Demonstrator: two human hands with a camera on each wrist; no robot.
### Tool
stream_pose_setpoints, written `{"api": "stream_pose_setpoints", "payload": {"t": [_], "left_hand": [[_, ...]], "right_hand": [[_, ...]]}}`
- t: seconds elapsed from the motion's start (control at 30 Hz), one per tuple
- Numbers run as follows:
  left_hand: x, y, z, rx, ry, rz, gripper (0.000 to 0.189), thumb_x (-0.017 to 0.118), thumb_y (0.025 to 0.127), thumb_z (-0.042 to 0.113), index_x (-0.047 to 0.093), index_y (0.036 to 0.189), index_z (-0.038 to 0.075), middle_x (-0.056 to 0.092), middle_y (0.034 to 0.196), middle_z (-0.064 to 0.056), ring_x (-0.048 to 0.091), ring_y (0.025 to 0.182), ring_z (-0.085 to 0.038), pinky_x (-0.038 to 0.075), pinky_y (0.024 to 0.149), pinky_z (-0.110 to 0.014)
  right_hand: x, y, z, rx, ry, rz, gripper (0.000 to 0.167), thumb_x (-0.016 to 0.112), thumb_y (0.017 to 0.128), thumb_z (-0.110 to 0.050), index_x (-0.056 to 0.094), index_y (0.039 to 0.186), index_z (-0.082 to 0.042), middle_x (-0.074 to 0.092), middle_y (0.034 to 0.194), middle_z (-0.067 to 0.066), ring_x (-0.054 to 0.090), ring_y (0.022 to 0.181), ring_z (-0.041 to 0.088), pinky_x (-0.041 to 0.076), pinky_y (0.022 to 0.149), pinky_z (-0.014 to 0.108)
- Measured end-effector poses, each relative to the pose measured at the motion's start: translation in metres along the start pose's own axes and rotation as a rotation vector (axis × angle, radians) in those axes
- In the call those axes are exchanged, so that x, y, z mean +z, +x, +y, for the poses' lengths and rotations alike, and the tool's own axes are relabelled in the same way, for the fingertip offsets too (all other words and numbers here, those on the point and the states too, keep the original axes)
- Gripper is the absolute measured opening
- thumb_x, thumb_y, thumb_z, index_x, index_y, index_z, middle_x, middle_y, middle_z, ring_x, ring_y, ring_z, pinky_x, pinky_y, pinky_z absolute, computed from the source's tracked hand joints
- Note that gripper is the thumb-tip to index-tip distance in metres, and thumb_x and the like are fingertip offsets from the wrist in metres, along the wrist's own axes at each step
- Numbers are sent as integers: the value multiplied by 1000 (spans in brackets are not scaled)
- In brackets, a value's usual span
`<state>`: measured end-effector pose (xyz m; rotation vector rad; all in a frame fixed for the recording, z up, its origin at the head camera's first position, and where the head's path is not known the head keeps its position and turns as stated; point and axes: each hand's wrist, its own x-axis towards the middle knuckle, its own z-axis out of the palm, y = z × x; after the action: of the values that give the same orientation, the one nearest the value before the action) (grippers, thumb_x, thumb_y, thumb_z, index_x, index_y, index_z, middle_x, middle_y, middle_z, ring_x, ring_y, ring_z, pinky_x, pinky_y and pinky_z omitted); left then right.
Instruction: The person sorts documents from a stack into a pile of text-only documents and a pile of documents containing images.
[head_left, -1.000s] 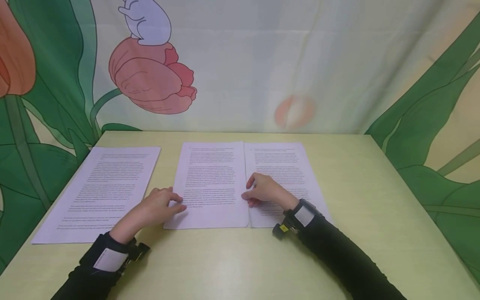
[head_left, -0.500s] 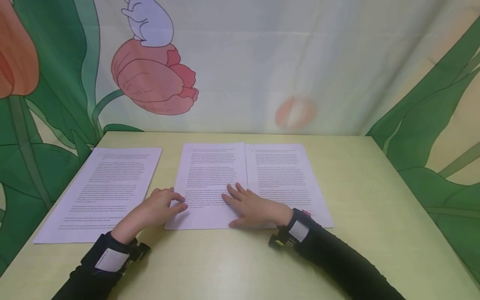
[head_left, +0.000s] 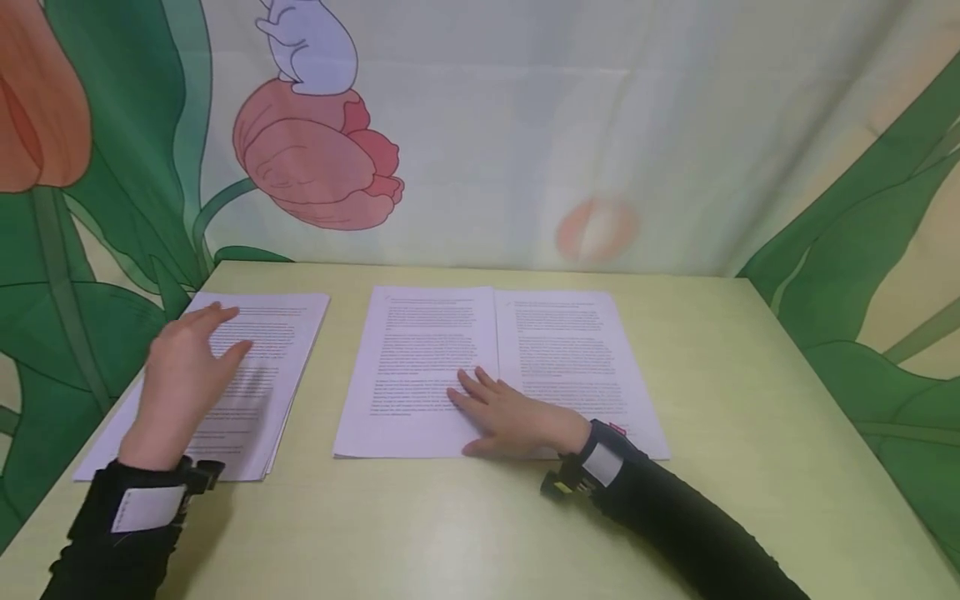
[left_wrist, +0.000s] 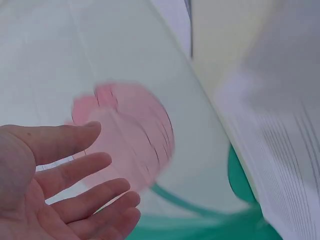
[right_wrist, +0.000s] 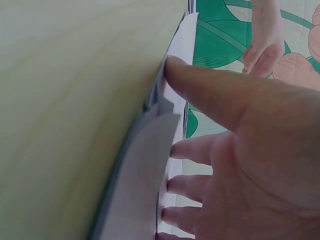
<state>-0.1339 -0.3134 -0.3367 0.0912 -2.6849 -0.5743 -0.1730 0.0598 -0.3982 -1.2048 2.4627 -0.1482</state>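
My left hand (head_left: 180, 379) hovers over the left stack of printed sheets (head_left: 292, 333), fingers spread and curved. The left wrist view shows that left hand (left_wrist: 75, 185) with nothing between its fingers. In the middle of the table lies a second stack of printed paper (head_left: 423, 350), with a third stack (head_left: 566, 350) against its right edge. My right hand (head_left: 513, 423) rests with fingers outspread on the middle stack near the seam, its wrist over the right one. In the right wrist view, the fingertips of my right hand (right_wrist: 255, 145) touch the paper, where some sheet edges curl up.
All the paper lies on a pale wooden table (head_left: 420, 533). A strip of tabletop separates the left stack from the middle one. Behind the table hangs a curtain (head_left: 480, 150) printed with tulips and a rabbit.
My left hand has left the middle stack's lower left edge and moved left over the left stack. My right hand has flattened from a curled pose onto the middle stack, then stayed still.
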Motion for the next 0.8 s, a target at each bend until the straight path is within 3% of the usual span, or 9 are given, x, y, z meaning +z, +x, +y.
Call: {"api": "stream_pose_setpoints", "payload": {"t": [0.07, 0.17, 0.27, 0.4, 0.47, 0.57, 0.67, 0.8], "left_hand": [[-8, -2, -18, -66, 25, 19, 43, 65, 85, 5, 54, 124, -10, 48, 128, -37, 43, 116, -56, 30, 95, -66], [-15, -12, -45, -169, 65, -8, 45, 64, 85, 9, 53, 123, -14, 49, 122, -41, 45, 109, -57, 35, 88, -66], [-18, -24, -72, -289, 115, -119, 53, 65, 85, 14, 48, 123, -19, 47, 118, -45, 46, 103, -58, 39, 78, -63], [-19, -36, -101, -428, 189, -318, 67, 66, 84, 24, 40, 124, -23, 42, 118, -47, 44, 101, -58, 40, 78, -62], [-19, -38, -110, -459, 230, -390, 74, 68, 82, 30, 38, 123, -24, 41, 119, -46, 43, 102, -58, 40, 82, -62], [-18, -37, -118, -474, 266, -462, 80, 71, 79, 38, 39, 119, -24, 42, 110, -44, 44, 93, -52, 42, 78, -57], [-17, -34, -121, -473, 276, -537, 81, 73, 76, 43, 41, 110, -24, 48, 94, -37, 47, 82, -42, 43, 70, -48], [-17, -33, -119, -479, 270, -612, 81, 76, 74, 45, 43, 103, -23, 52, 86, -33, 48, 76, -37, 42, 67, -44]], "right_hand": [[0, -1, 0, 1, 8, -2, 78, 51, 94, -48, 14, 152, -11, 2, 159, 16, -2, 146, 36, 14, 115, 51], [-2, -3, -2, 3, 27, -3, 78, 51, 94, -47, 14, 152, -11, 2, 159, 16, -2, 146, 36, 13, 115, 52], [-2, -4, -3, 7, 39, -4, 77, 51, 94, -46, 14, 152, -11, 2, 159, 15, -3, 146, 36, 12, 115, 52], [-2, -4, -3, 10, 39, -8, 77, 51, 94, -47, 14, 152, -11, 1, 159, 15, -3, 146, 35, 12, 116, 51], [-2, -4, -3, 9, 40, -8, 77, 50, 94, -47, 14, 153, -11, 1, 159, 15, -3, 146, 35, 12, 116, 51], [-3, -4, -3, 7, 43, -7, 77, 50, 94, -47, 14, 153, -11, 1, 159, 14, -3, 146, 35, 11, 116, 51], [-3, -4, -3, 9, 47, -6, 77, 51, 94, -47, 14, 153, -12, 1, 159, 14, -4, 146, 35, 11, 116, 51], [-3, -3, -2, 10, 41, -11, 78, 50, 94, -47, 13, 153, -12, 0, 159, 14, -4, 146, 35, 11, 116, 50]]}}
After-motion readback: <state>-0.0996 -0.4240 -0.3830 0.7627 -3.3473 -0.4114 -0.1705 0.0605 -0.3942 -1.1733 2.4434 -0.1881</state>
